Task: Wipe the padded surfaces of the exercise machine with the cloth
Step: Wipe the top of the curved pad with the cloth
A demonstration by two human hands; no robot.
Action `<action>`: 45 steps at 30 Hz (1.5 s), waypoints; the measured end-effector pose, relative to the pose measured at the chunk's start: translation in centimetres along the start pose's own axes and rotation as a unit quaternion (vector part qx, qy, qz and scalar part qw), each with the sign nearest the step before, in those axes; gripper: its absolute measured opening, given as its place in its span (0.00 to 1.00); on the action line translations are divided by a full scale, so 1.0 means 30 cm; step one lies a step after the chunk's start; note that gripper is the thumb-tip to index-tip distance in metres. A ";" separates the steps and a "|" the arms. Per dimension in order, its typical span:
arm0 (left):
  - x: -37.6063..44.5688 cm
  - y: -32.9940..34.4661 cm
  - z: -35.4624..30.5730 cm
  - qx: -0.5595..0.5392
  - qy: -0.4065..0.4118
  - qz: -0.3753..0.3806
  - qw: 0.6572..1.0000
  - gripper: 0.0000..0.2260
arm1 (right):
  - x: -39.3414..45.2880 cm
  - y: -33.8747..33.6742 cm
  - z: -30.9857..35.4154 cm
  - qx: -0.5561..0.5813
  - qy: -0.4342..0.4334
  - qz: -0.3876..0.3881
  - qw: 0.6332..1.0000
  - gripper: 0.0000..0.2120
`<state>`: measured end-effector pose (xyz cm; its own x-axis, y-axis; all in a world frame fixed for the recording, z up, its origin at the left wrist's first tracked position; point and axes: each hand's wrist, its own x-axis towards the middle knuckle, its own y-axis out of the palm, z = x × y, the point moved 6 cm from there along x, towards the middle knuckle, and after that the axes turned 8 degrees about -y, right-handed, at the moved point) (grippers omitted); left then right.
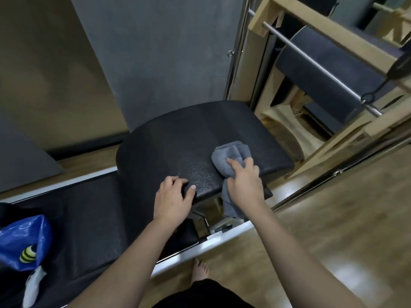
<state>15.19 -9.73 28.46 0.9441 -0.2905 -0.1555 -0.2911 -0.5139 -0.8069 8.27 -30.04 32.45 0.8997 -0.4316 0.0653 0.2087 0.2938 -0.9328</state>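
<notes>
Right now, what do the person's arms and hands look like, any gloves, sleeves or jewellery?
Both forearms are bare to the bottom edge of the view: no sleeves show. The left hand and right hand are ungloved, with no rings, watch or bracelets in sight. Nails look short and unpainted. No markings or bandages show.

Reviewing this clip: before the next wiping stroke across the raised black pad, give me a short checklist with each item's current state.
1. Cloth held: ok. The right hand grips the grey cloth.
2. Cloth touching the pad: ok. It is bunched on the raised black pad, near its right side.
3. Pad steadied: ok. The left hand rests on the pad's near edge.
4. Stroke path free: ok. Nothing lies on the pad left of the cloth.
5. Loose cloth tail: not ok. One end hangs over the near edge below the right hand.
6. Pad already clean: cannot tell.
</notes>
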 end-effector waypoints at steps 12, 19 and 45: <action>-0.405 0.107 0.120 -0.507 -0.239 0.169 0.811 0.21 | -0.549 0.161 0.254 0.350 -0.094 -0.016 0.932 0.33; -0.669 0.317 0.382 -0.574 -0.374 0.223 0.693 0.16 | -0.818 0.400 0.082 0.477 0.224 0.165 0.834 0.43; -0.090 1.054 0.983 -0.461 -0.282 0.001 0.842 0.10 | -0.387 1.575 -0.213 0.513 0.161 0.194 0.821 0.13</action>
<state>7.98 -1.38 -13.44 0.7912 0.0038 -0.6115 -0.0437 -0.9971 -0.0627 5.22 -16.59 -14.64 0.8617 -0.2903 -0.4161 0.2920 0.9545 -0.0610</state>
